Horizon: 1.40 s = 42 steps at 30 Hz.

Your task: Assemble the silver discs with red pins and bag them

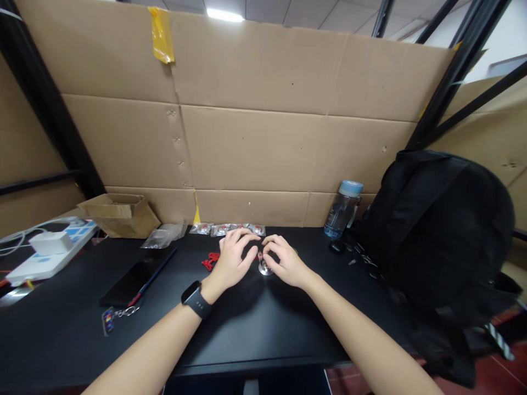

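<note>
Small silver round piece (265, 269) is kept mid-table (247, 329), pinched in the right hand's (285, 262) grip, left hand (231, 258) laid beside it with grip loose and open; red cord (209, 261) and packets (226, 229) seemingly unhandled, so work judged early

wall: cardboard wall (255, 142) | desk: black desk (255, 329) | light: ceiling light (224, 15) — on | floor: red floor (500, 376)

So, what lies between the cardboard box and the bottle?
In the head view, a clear bag and then a row of small packets lie on the desk there.
</note>
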### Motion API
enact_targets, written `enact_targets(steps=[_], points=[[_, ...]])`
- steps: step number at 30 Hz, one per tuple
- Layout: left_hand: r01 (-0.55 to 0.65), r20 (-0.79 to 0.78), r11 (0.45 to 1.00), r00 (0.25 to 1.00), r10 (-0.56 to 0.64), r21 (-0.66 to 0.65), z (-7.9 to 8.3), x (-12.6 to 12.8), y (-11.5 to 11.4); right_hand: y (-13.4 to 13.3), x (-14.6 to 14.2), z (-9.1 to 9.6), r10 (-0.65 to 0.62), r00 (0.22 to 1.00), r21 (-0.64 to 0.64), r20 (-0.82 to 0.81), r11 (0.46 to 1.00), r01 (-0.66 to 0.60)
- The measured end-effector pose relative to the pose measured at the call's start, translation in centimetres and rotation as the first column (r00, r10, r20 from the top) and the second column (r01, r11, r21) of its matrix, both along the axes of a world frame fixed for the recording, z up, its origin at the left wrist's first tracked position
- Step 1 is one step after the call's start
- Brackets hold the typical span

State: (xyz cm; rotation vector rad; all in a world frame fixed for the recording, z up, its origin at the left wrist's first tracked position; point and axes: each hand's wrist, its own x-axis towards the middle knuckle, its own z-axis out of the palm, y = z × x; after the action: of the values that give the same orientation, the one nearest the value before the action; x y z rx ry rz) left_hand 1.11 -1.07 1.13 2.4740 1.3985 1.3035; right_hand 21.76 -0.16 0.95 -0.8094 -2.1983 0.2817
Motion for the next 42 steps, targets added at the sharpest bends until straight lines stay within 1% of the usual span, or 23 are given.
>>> enact_targets(steps=[3,5,11,14,18,22,25,30,33,37,42], points=[[0.079,-0.070,0.995,0.994,-0.082,-0.057,-0.2,-0.1,0.0,0.1,0.4,0.2,0.007,0.999,0.019,0.044,1.000,-0.008],[0.096,-0.092,0.993,0.991,-0.102,-0.070,-0.4,-0.1,0.0,0.1,0.5,0.2,0.005,0.999,0.027,0.050,1.000,-0.006],[0.080,-0.118,0.995,0.989,-0.086,-0.055,-0.8,0.2,0.1,0.2,0.5,0.3,0.011,0.999,0.015,0.036,1.000,-0.012],[0.077,-0.138,0.994,0.987,-0.087,-0.074,-0.9,0.1,0.2,0.1,0.5,0.2,0.011,0.999,0.005,0.032,1.000,-0.011],[0.100,-0.174,0.987,0.977,-0.121,-0.126,-0.8,-0.3,0.2,0.0,0.2,0.0,0.030,0.999,-0.008,0.026,1.000,-0.029],[0.121,-0.172,0.987,0.975,-0.139,-0.110,-0.7,-0.6,0.4,0.0,-0.3,-0.4,0.043,0.999,-0.022,0.032,0.999,-0.042],[0.120,-0.181,0.987,0.974,-0.138,-0.110,-0.8,-0.9,0.6,0.1,-0.3,-0.6,0.022,0.998,-0.025,0.050,0.999,-0.021],[0.102,-0.227,0.992,0.967,-0.116,-0.072,-1.1,-1.5,1.4,0.7,0.7,-0.8,-0.040,0.990,-0.037,0.138,0.998,0.045],[0.092,-0.276,0.994,0.955,-0.104,-0.055,-1.2,-1.8,1.6,1.0,1.2,-1.2,-0.035,0.976,-0.046,0.217,0.998,0.046],[0.075,-0.350,0.994,0.932,-0.098,-0.080,-1.4,-1.9,1.7,1.3,1.3,-1.6,-0.021,0.957,-0.056,0.291,0.998,0.039],[0.088,-0.333,0.991,0.936,-0.118,-0.106,-1.4,-2.1,1.8,1.4,1.2,-1.5,-0.016,0.946,-0.048,0.325,0.998,0.033]])
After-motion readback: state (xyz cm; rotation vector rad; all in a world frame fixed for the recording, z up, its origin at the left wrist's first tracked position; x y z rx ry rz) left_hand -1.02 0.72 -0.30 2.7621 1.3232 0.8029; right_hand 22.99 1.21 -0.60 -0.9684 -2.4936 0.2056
